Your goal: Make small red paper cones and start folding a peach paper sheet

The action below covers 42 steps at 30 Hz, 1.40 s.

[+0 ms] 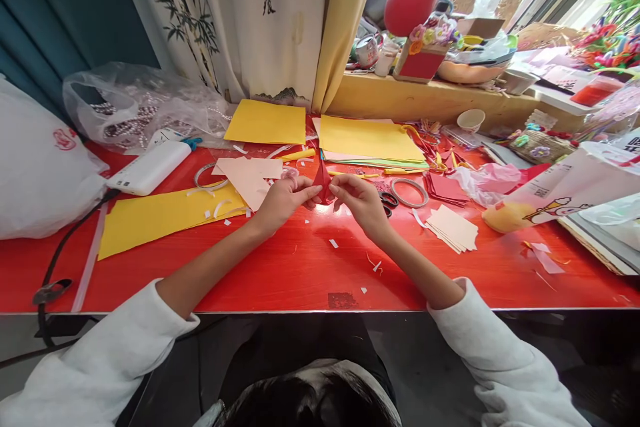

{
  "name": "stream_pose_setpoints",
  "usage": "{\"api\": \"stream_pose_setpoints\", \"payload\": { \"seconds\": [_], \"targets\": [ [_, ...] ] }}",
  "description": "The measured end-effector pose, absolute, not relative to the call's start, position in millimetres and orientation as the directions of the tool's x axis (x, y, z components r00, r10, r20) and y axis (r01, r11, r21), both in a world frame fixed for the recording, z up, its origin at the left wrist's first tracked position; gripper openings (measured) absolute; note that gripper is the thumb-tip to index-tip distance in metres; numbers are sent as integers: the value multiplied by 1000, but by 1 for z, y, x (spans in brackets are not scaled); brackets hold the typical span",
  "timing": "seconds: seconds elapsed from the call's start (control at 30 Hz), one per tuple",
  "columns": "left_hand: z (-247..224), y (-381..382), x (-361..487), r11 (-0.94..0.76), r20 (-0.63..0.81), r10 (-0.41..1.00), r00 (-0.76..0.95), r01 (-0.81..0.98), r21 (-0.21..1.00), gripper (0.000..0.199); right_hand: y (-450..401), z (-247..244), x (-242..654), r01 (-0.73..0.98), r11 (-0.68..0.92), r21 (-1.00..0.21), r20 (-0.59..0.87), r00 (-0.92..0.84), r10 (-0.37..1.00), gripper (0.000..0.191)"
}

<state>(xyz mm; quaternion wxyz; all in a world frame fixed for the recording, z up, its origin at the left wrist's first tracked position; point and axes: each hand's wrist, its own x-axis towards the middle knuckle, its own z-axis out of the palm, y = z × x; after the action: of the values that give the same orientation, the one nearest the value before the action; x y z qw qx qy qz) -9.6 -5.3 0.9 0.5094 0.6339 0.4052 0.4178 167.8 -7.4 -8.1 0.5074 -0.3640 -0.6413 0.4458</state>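
Observation:
A small folded piece of red paper (323,177), pointed at the top, is held upright over the middle of the table. My left hand (287,199) pinches its lower left side between thumb and fingers. On the other side, my right hand (361,203) has its thumb and fingertips closed at the lower right edge of the paper. Black-handled scissors (388,203) lie just right of my right hand, partly hidden by it. Beyond the hands is a stack of coloured paper (373,140) with a yellow sheet on top.
Yellow card (160,220) and pink paper pieces (250,177) lie at the left, near a white power bank (150,167). Right of my hands are a tape roll (409,193), cream cards (453,228) and red squares (445,189). White scraps dot the red table (280,273).

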Motion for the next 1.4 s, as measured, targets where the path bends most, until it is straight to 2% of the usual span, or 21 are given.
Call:
{"api": "stream_pose_setpoints", "payload": {
  "seconds": [0.2,0.6,0.8,1.0,1.1,1.2,1.27,1.4],
  "targets": [
    [-3,-3,-12,-232,150,930,335,218,948,33,-10,-8,167,27,319,-947,296,-305,905,25],
    [0,-3,-12,-248,118,909,401,291,924,33,-13,-11,166,247,378,-892,316,-254,914,24],
    [-1,-1,-13,-209,84,902,422,259,943,33,-13,-12,166,281,392,-876,322,-262,910,19],
    [-1,-1,-13,-92,1,912,410,201,975,33,-11,-12,168,310,406,-860,315,-303,899,14],
    [-2,-1,-12,-112,23,905,425,185,976,35,-10,-14,168,257,397,-881,308,-325,894,12],
    [-3,-1,-12,-155,72,915,398,181,971,36,-10,-14,166,80,286,-955,250,-301,920,29],
    [-3,0,-12,-193,114,924,365,189,963,36,-11,-11,165,-4,152,-988,146,-299,943,35],
    [-3,0,-12,-231,147,934,327,234,944,34,-13,-8,162,46,-48,-998,-63,-392,918,39]
  ]
}}
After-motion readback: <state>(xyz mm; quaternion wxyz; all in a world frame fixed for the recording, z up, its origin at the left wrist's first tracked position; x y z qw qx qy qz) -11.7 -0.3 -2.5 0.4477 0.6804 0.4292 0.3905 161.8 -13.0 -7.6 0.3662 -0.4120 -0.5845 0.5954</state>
